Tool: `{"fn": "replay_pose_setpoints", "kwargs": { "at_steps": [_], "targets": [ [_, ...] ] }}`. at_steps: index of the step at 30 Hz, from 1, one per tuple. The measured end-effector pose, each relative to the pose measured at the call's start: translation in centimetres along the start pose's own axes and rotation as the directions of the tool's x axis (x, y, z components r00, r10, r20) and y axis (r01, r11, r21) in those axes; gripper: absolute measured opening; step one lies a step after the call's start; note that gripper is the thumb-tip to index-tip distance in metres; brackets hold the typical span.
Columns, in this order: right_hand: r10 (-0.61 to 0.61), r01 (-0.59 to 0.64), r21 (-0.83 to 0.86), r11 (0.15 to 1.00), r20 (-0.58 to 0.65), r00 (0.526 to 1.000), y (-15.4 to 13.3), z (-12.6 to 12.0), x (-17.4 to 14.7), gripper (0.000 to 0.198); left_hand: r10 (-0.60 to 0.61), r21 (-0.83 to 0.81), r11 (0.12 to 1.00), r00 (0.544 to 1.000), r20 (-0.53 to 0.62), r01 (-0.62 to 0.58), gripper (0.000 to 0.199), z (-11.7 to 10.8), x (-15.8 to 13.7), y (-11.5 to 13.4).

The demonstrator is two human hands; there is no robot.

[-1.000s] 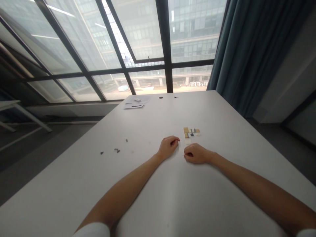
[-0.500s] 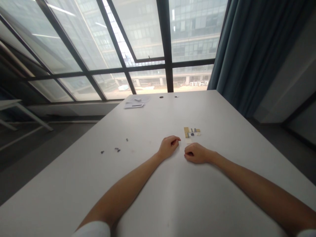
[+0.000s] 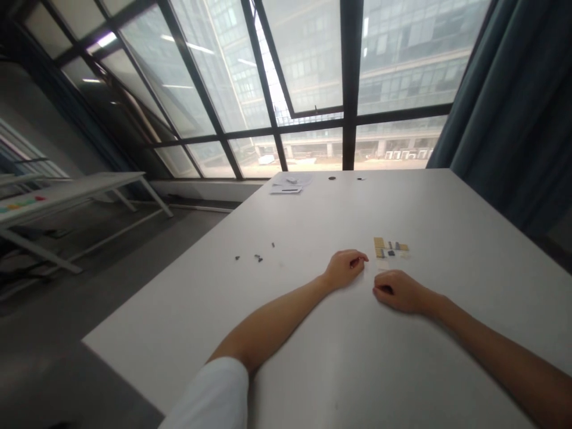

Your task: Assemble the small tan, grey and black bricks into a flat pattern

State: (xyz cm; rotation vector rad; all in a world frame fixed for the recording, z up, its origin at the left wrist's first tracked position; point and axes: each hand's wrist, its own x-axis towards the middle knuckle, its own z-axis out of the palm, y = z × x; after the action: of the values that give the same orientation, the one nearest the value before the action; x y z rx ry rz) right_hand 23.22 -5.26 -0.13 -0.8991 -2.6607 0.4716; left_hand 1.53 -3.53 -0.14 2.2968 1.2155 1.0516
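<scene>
Both hands rest on the white table (image 3: 313,220). My left hand (image 3: 345,269) lies with its fingers curled in, and nothing shows in it. Just to its right and nearer to me, my right hand (image 3: 397,291) is loosely closed on its side, its hollow dark and no object visible there. Beyond the hands sits a small group of yellow blocks (image 3: 379,243) with grey bits among them. A small dark piece (image 3: 391,253) and a pale flat piece (image 3: 383,266) lie beside that group. Neither hand appears to touch these pieces.
Several small dark pieces (image 3: 258,258) are scattered on the left of the table. White papers (image 3: 286,189) with a dark pen-like strip lie at the far edge, near a black disc (image 3: 332,178). Another table (image 3: 111,179) stands at the left, a curtain (image 3: 487,149) at the right.
The camera view has turned left, so the table and hands appear further right and more of the other table shows. Both hands keep their pose and place on the table.
</scene>
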Motion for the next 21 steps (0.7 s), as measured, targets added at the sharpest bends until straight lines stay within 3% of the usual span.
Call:
{"fn": "replay_pose_setpoints", "kwargs": {
  "at_steps": [12,17,21],
  "targets": [
    [0.038,-0.038,-0.002,0.999,0.036,0.999,0.6,0.1,-0.3,0.031,0.013,0.01,1.0,1.0,0.024,-0.013,0.026,0.2,0.0,0.1],
    [0.024,-0.024,-0.007,1.0,0.043,0.999,0.6,0.1,-0.3,0.031,0.004,0.049,0.999,0.996,0.09,-0.008,0.026,-1.1,1.1,0.3],
    [0.023,-0.023,-0.007,1.0,0.047,0.999,0.7,0.2,-0.2,0.032,-0.091,0.108,0.991,0.985,0.144,0.076,0.037,-2.8,2.6,0.5]
  ]
}}
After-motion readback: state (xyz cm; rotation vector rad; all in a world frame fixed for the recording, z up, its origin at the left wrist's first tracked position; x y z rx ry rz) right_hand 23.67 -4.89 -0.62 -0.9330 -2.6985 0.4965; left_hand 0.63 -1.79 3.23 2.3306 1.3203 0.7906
